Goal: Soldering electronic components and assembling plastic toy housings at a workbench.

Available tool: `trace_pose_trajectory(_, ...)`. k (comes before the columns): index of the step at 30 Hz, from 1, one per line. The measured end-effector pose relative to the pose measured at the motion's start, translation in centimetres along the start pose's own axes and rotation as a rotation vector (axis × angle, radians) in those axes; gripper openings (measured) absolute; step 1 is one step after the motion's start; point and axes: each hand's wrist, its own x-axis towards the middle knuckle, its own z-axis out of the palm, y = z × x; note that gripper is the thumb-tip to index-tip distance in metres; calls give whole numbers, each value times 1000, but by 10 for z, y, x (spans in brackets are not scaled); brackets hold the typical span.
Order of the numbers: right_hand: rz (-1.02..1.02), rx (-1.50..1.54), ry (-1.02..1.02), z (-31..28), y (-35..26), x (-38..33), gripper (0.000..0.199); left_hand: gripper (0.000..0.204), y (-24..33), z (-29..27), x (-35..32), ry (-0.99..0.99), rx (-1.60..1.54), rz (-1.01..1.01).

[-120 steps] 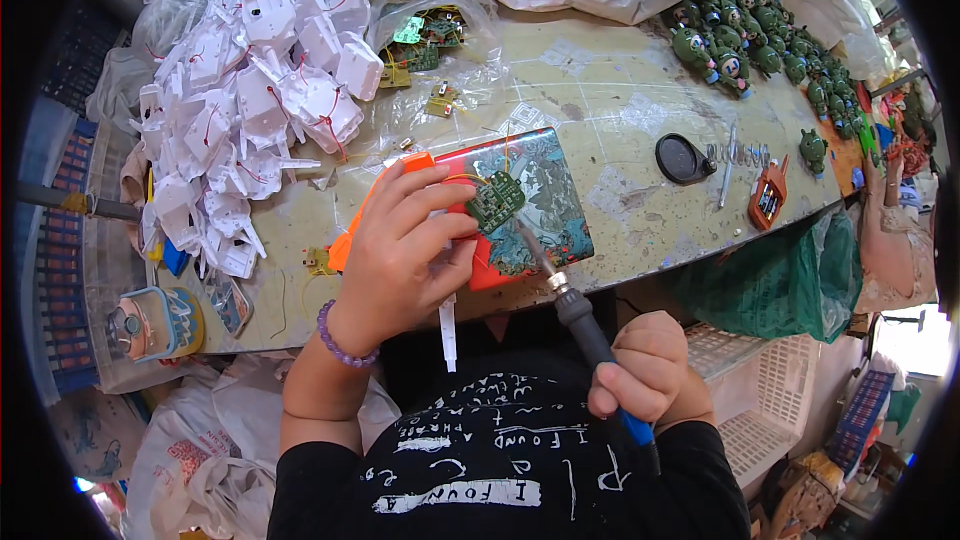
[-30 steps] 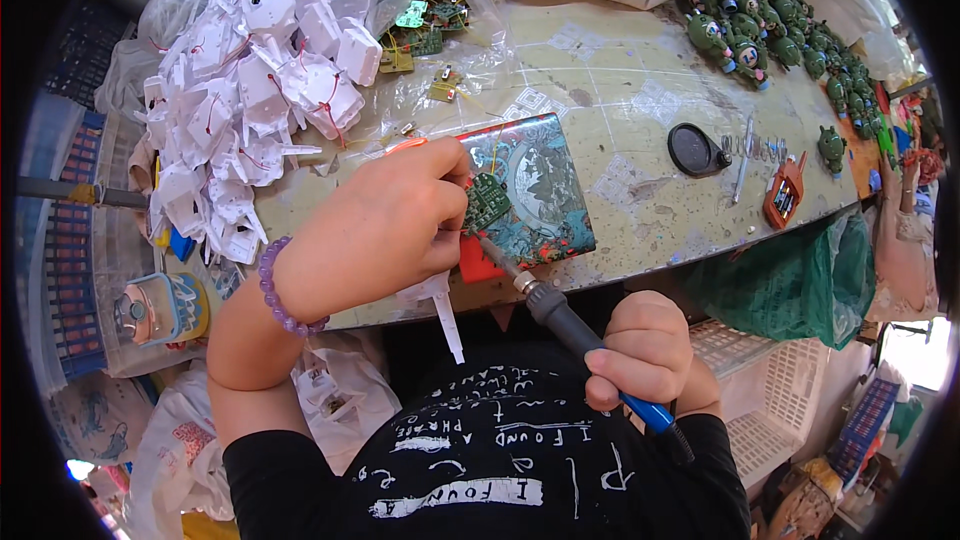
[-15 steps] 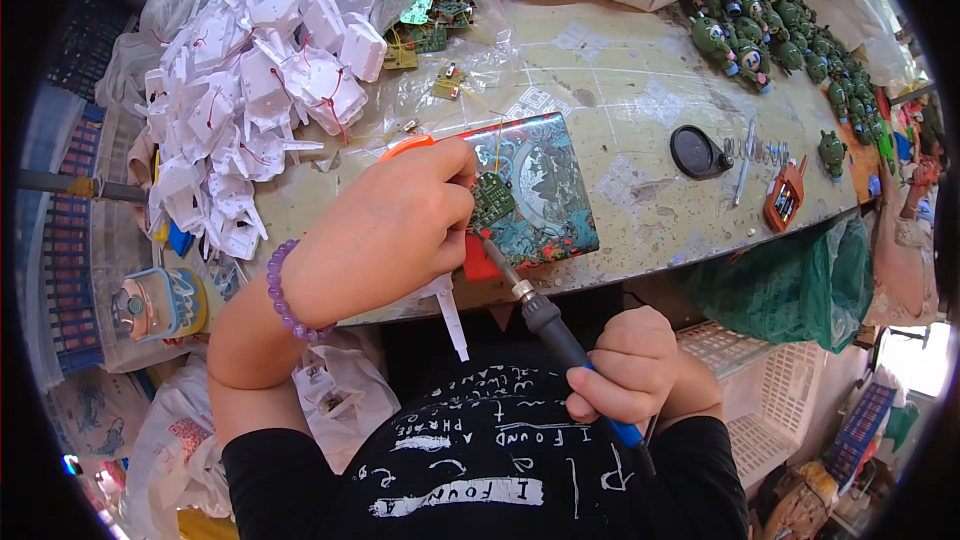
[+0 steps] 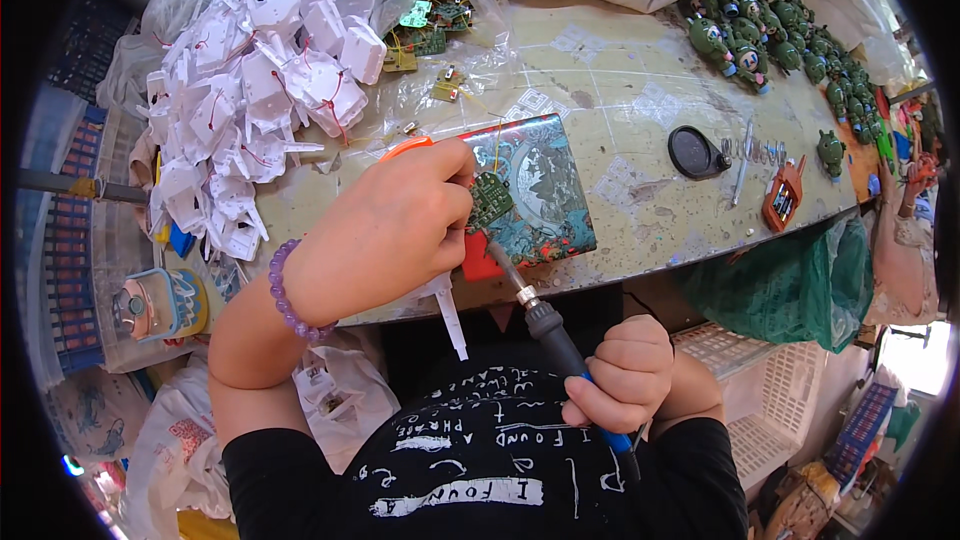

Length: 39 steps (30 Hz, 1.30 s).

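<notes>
Right now the left hand (image 4: 395,230) pinches a small green board (image 4: 490,202) on the bench (image 4: 620,120). At five o'clock, the right hand (image 4: 622,372) grips a soldering iron (image 4: 545,325); its hot tip could slip and burn fingers.

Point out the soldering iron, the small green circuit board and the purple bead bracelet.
soldering iron (image 4: 548,332): head view, on its dark barrel above the right hand.
small green circuit board (image 4: 491,202): head view, middle of the board.
purple bead bracelet (image 4: 284,292): head view, beads on the left wrist.
</notes>
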Motion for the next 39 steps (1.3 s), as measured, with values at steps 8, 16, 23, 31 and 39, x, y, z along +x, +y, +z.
trace_pose_trajectory(8,63,5,-12,-1,-4,-2,30,11,1,1,-2,-11,15,-15)
trace_pose_trajectory(16,569,-546,836,-54,27,-27,18,11,2,1,3,23,-1,72)
trace_pose_trajectory(23,782,-663,1217,-185,64,-42,21,11,5,-3,-5,29,-5,24)
trace_pose_trajectory(31,1289,-799,677,-226,151,-80,41,11,6,-6,-10,17,-4,13)
trace_pose_trajectory(39,1249,-481,664,-161,144,-77,31,26,9,4,-54,329,-69,11)
